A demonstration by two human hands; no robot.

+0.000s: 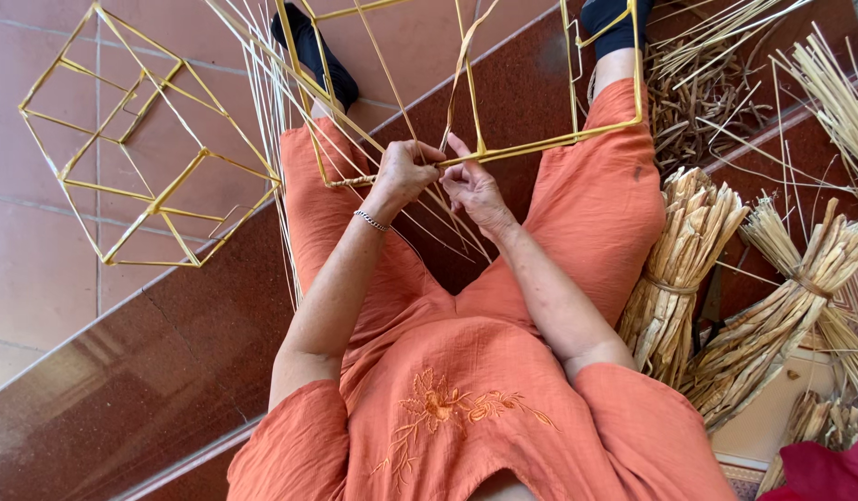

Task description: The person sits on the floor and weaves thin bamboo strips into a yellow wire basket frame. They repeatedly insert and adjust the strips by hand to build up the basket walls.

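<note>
Pinching a thin straw strand [392, 181] against the yellow frame [503, 148], both the left hand [403, 173] and right hand [473, 188] were closed tight over her lap. Frame looked light but stiff; strands seemed brittle, best gripped near the bar. Straw bundles [679, 269] sat just beside her right leg.

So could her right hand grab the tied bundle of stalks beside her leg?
Probably yes. The right hand is busy on the yellow frame, but the bundle lies just beside her right leg with nothing between.
</note>
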